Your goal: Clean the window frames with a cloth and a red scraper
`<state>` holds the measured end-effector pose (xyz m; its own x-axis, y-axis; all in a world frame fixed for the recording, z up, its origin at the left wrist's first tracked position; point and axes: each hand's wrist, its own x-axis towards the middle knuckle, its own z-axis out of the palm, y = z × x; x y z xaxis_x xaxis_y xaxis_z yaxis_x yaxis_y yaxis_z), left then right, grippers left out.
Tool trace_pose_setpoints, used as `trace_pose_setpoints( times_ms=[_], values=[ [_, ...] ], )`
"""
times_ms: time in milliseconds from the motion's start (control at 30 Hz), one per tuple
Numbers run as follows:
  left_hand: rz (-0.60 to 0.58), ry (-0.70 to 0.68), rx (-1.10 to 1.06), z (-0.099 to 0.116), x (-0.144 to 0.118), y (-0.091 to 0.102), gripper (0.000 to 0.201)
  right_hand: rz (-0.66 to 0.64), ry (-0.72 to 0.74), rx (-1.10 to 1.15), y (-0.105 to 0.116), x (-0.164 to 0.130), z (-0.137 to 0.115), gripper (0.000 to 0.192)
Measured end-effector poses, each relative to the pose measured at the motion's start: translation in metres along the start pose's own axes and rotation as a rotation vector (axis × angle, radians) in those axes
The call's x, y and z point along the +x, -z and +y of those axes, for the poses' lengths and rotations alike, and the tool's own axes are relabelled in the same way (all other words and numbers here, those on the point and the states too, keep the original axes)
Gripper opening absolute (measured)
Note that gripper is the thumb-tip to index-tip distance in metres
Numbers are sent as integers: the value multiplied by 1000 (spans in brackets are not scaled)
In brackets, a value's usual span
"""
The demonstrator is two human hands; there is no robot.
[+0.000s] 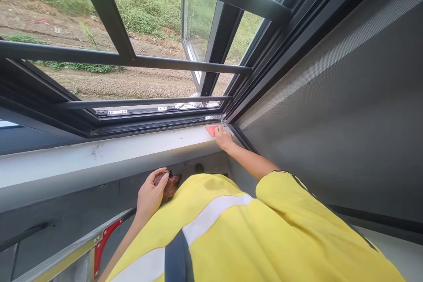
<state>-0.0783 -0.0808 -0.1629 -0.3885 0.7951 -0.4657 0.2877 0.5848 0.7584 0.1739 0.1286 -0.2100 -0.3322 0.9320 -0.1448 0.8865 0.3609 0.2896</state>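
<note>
Scraper (211, 131) under right hand (224, 139), sill (99, 154) corner.

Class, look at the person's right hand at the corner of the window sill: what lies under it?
Under the right hand a red flat piece sticks out on the white sill. The fingers cover its other end, so its full shape cannot be seen.
</note>
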Motion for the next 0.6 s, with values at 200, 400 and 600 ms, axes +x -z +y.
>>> trace_pose_setpoints(
  times_ms=[200, 400, 600],
  values=[
    [-6, -23, 8, 2, 3, 2, 41, 15, 65, -21, 5, 14, 4, 46],
    [-6, -24, 24, 1, 4, 0, 40, -21, 9, -7, 14, 32, 10, 41],
    [-5, -10, 38, 3, 5, -1, 40, -190, 103, 17, 42, 46, 23, 33]
  ],
)
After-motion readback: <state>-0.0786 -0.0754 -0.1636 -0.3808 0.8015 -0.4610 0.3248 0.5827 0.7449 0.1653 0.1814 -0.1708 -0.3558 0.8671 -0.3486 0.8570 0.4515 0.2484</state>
